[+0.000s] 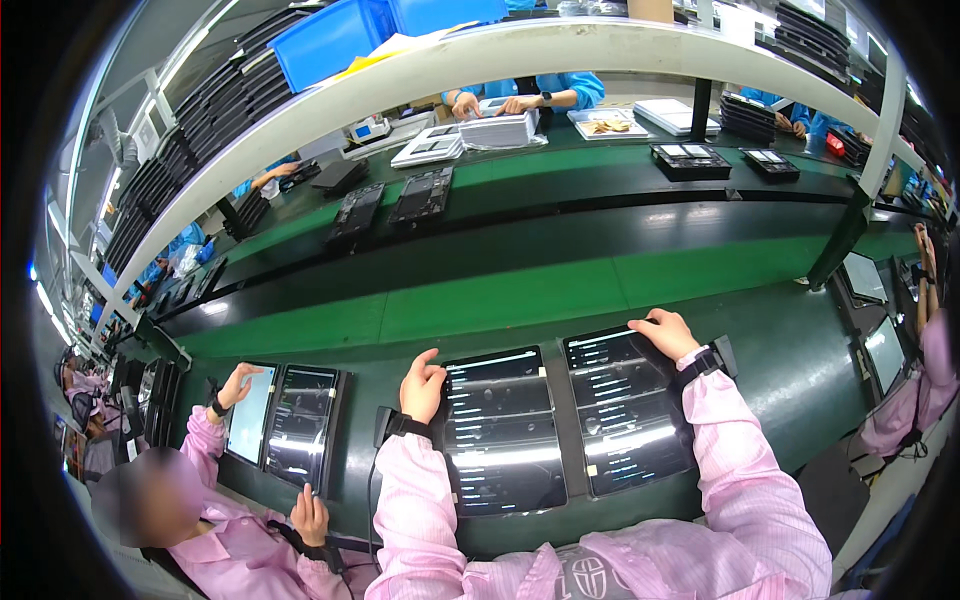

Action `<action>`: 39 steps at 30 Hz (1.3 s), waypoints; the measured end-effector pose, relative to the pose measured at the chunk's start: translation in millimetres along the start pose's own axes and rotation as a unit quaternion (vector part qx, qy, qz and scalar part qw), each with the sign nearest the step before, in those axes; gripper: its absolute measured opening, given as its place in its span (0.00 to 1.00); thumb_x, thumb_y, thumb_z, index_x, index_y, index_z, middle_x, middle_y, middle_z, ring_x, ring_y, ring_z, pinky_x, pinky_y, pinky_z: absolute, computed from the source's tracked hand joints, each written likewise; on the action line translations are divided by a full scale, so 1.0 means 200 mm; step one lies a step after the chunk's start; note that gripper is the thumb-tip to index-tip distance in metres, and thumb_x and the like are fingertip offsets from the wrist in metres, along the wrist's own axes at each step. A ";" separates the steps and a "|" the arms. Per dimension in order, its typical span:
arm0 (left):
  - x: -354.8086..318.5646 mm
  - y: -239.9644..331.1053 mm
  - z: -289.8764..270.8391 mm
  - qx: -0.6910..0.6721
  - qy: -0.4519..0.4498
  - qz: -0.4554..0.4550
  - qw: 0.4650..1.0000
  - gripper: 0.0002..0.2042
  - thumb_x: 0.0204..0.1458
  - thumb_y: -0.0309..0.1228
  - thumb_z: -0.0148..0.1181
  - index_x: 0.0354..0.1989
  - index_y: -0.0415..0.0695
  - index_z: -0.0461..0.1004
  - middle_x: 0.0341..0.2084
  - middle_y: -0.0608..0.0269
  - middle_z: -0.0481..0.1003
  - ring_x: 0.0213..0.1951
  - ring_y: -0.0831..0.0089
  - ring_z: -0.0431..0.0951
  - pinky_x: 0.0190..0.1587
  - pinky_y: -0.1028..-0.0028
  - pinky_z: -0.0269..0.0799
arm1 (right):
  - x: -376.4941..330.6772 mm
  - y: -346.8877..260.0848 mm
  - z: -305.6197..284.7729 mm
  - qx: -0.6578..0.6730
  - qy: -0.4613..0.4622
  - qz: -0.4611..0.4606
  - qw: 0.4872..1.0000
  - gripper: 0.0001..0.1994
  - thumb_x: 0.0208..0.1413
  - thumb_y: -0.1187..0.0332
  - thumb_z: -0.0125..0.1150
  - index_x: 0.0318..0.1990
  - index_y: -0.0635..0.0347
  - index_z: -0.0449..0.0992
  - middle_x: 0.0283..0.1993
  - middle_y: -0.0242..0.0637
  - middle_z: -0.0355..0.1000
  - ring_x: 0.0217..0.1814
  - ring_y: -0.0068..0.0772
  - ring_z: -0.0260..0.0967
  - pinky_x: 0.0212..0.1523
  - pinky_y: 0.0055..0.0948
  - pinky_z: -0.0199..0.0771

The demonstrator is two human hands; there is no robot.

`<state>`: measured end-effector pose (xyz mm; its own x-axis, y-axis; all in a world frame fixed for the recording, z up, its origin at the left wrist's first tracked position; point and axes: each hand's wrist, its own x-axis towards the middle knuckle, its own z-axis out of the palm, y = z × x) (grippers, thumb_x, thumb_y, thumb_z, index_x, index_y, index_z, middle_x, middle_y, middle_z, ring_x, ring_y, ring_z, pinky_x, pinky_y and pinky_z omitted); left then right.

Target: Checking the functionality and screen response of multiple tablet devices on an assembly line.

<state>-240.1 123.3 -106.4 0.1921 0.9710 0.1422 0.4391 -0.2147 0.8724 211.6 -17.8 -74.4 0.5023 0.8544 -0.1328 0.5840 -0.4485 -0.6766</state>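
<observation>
Two tablets lie side by side before me, their dark screens lit with lines of small text. My left hand [422, 388] is at the upper left corner of the left tablet [505, 430], thumb and fingers apart, holding nothing. At the upper right corner of the right tablet [625, 410] is my right hand [672, 335], one finger stretched to its top edge and the others bent. Neither tablet is lifted. A dark strip of tray [571, 410] shows between them. Both my wrists wear black bands.
To the left, a co-worker's hand [236, 386] touches a white-screened tablet [250, 415] beside a dark-screened tablet [300, 425]. Beyond the green bench [480, 295] runs a dark conveyor line [560, 230] with trays of devices [422, 194]. A pale shelf rail [560, 45] crosses above.
</observation>
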 end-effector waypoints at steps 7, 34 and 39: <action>-0.02 0.00 -0.01 0.028 -0.002 -0.006 1.000 0.23 0.54 0.30 0.58 0.60 0.44 0.68 0.31 0.63 0.81 0.33 0.72 0.80 0.41 0.72 0.73 | 0.01 0.06 0.02 0.012 0.026 -0.036 0.999 0.33 0.43 0.40 0.67 0.41 0.66 0.82 0.38 0.54 0.79 0.43 0.50 0.77 0.48 0.38 0.74; -0.81 0.19 -0.32 0.219 -0.119 0.087 0.965 0.45 0.46 0.42 0.69 0.71 0.40 0.52 0.71 0.53 0.56 0.73 0.53 0.50 0.72 0.49 0.36 | -0.31 -0.16 -0.01 -0.119 0.088 -0.280 0.949 0.50 0.38 0.40 0.73 0.67 0.55 0.58 0.70 0.52 0.52 0.74 0.58 0.42 0.66 0.65 0.46; -0.79 0.23 -0.35 0.281 -0.196 0.090 0.935 0.60 0.35 0.51 0.75 0.73 0.37 0.45 0.73 0.46 0.47 0.74 0.48 0.41 0.71 0.46 0.31 | -0.69 -0.34 0.07 -0.186 -0.183 -0.420 0.869 0.63 0.29 0.34 0.74 0.74 0.50 0.48 0.77 0.57 0.37 0.79 0.71 0.23 0.66 0.80 0.27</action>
<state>-312.3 -32.7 -56.8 0.5668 0.8237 -0.0156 0.7394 -0.5002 0.4507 93.9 -101.2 -20.2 -0.3983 0.9168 0.0271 0.8468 0.3789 -0.3733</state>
